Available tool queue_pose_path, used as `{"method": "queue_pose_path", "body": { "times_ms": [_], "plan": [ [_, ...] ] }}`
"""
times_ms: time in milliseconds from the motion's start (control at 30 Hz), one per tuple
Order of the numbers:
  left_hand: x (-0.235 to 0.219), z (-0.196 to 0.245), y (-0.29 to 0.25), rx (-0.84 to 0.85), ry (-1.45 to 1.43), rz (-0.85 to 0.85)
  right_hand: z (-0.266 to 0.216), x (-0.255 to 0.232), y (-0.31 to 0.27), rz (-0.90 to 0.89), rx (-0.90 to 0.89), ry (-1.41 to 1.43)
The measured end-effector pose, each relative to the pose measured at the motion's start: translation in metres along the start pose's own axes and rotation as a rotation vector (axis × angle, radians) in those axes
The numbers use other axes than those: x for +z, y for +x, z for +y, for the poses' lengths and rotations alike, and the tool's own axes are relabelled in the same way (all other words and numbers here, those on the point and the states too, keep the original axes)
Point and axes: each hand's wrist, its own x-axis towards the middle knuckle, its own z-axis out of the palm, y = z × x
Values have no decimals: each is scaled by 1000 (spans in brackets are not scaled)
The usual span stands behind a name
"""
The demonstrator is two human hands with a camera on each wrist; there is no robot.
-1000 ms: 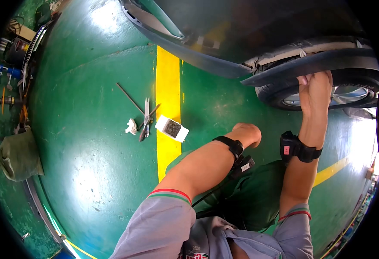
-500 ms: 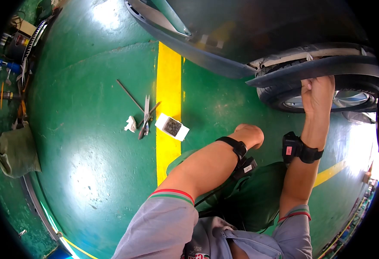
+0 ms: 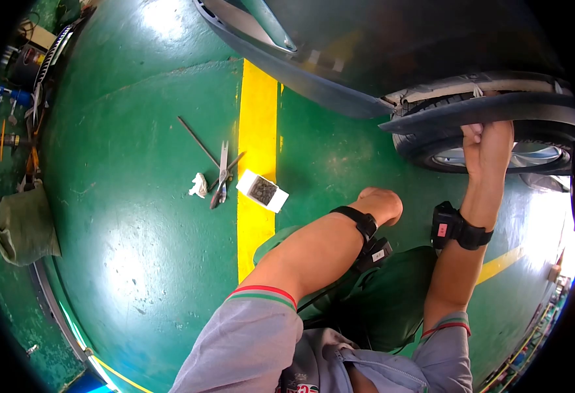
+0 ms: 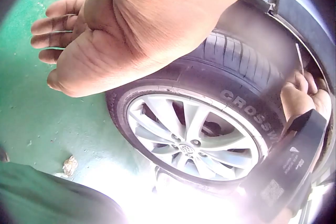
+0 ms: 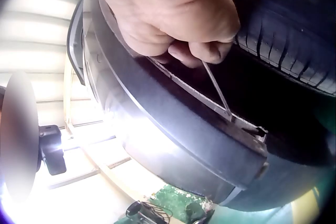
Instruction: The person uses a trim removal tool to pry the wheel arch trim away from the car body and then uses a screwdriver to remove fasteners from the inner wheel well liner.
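Note:
My right hand (image 3: 489, 147) is up at the dark wheel arch trim (image 3: 480, 109) of a car, above the tyre (image 3: 413, 145). In the right wrist view its curled fingers (image 5: 202, 51) pinch a thin pale rod (image 5: 216, 88), whose far end meets the arch edge; what kind of rod I cannot tell. The left wrist view shows the rod rising above that hand against the dark arch. My left hand (image 4: 105, 40) hangs in front of the wheel (image 4: 186, 148), fingers relaxed and fairly straight, holding nothing.
On the green floor by a yellow stripe (image 3: 257, 118) sits a white box (image 3: 262, 190) of small dark pieces. Left of it lie pliers (image 3: 223, 173), a long thin rod (image 3: 197, 140) and crumpled white paper (image 3: 198, 185). The car's dark body (image 3: 392, 39) overhangs at top right.
The head view has shifted slightly, so the car sits a little lower and further right. My right hand stays at the arch trim; my left hand hangs as before.

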Motion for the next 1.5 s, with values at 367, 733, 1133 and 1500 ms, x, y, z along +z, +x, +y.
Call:
{"method": "queue_pose_path", "body": {
  "times_ms": [367, 733, 1133, 1500],
  "plan": [
    [1, -1, -1, 18, -40, 27, 2, 0, 3, 134, -61, -248],
    [4, -1, 3, 26, -5, 35, 9, 0, 2, 113, -54, -206],
    [35, 34, 6, 44, 279, -26, 41, -58, -25, -451, 120, -1102],
    [49, 22, -23, 148, 470, -66, 113, 51, -56, -1028, 363, -1122]
  ]
}}
